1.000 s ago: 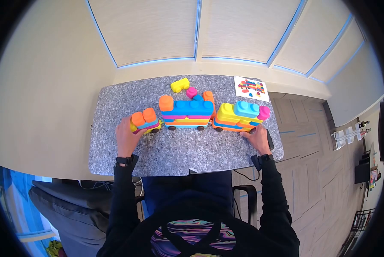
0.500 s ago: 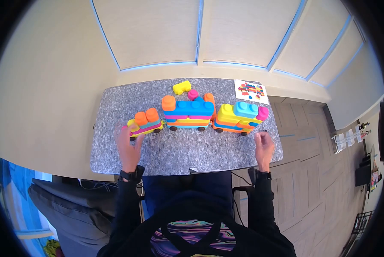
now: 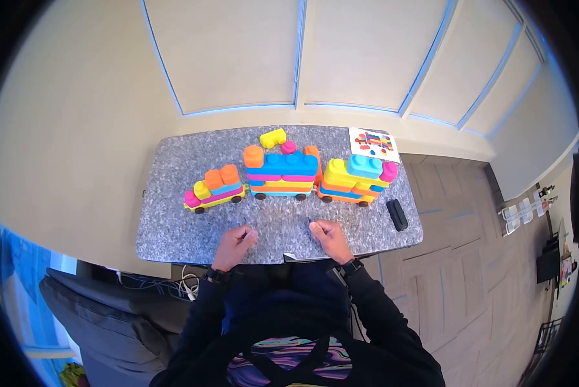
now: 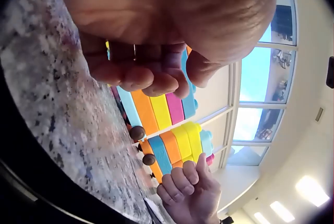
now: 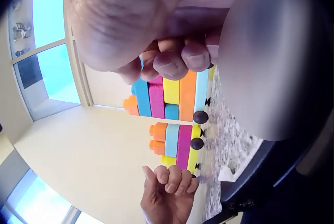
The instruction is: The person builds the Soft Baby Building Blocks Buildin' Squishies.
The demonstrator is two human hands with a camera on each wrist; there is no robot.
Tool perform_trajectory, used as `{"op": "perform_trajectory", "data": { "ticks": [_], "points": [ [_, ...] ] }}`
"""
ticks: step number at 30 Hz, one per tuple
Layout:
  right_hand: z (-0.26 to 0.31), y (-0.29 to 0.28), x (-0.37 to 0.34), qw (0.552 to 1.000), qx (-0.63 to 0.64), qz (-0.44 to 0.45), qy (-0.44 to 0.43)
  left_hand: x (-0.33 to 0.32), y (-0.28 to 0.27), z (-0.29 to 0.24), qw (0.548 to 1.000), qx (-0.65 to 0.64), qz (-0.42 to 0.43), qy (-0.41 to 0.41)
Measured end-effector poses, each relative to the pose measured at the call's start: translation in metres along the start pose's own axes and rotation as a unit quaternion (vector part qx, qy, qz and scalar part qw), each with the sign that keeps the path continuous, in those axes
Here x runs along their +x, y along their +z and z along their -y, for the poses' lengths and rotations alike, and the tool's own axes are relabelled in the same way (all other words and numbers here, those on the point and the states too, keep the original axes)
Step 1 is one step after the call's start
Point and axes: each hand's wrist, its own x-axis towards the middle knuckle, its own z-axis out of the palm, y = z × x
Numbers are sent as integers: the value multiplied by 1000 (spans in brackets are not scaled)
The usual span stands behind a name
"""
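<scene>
The left hand [image 3: 235,248] rests at the table's front edge, its fingers loosely curled around nothing. To its right the right hand [image 3: 331,240] lies in much the same way, also holding nothing. Behind them three wheeled block cars stand in a row: a small yellow-based one [image 3: 219,199] at left, a tall middle one with a blue top [image 3: 281,165], and an orange-based one [image 3: 341,195] at right. The left wrist view shows the curled right hand [image 4: 192,191] beyond the left fingers [image 4: 136,78]; the right wrist view shows the curled left hand [image 5: 169,195].
A yellow piece [image 3: 273,138] and a pink block [image 3: 289,148] lie behind the middle car. On the grey speckled table [image 3: 173,238] are also a printed picture sheet [image 3: 373,144] at back right and a black case [image 3: 397,215] at right.
Both hands have left the outer cars and moved inward and toward the table's front edge. The black case at right is now uncovered.
</scene>
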Motion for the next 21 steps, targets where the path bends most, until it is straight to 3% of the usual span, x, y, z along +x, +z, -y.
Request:
{"op": "perform_trajectory", "data": {
  "ticks": [10, 21],
  "points": [
    [-10, 17, 1, 999, 44, -18, 12, 0, 4, 17, 998, -18, -23, -57],
    [-9, 14, -2, 991, 120, -27, 48, 7, 16, 3, 998, 11, -49, -46]
  ]
}}
